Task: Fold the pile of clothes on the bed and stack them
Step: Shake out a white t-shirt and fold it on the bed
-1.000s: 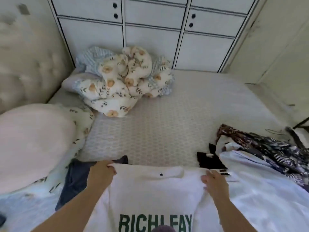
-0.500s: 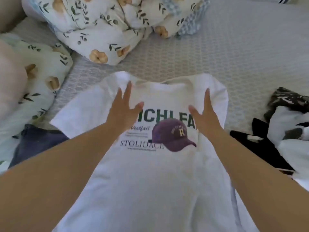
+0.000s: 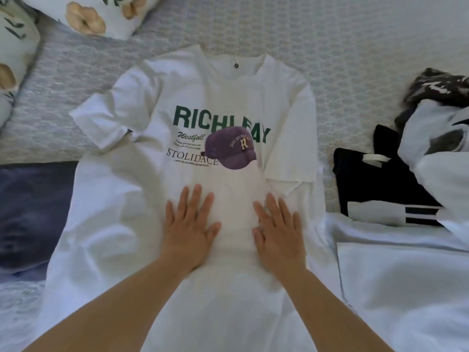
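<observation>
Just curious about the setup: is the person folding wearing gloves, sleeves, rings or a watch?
No. Both forearms are bare right to the bottom of the picture, with no sleeve showing. The left hand and right hand wear no gloves, and no ring, watch or bracelet is visible.

We see open bed (image 3: 342, 47) surface beyond the collar of the white T-shirt (image 3: 228, 97), a broad bare strip running to the right. At the far left, floral pillows (image 3: 96, 19) crowd the corner and close that side. A dark blue garment (image 3: 30, 212) lies just beside the shirt's left edge. On the right, a black garment (image 3: 380, 184) and a heap of white and patterned clothes (image 3: 436, 128) block the way, leaving only a narrow band of bed against the shirt's right sleeve.
</observation>
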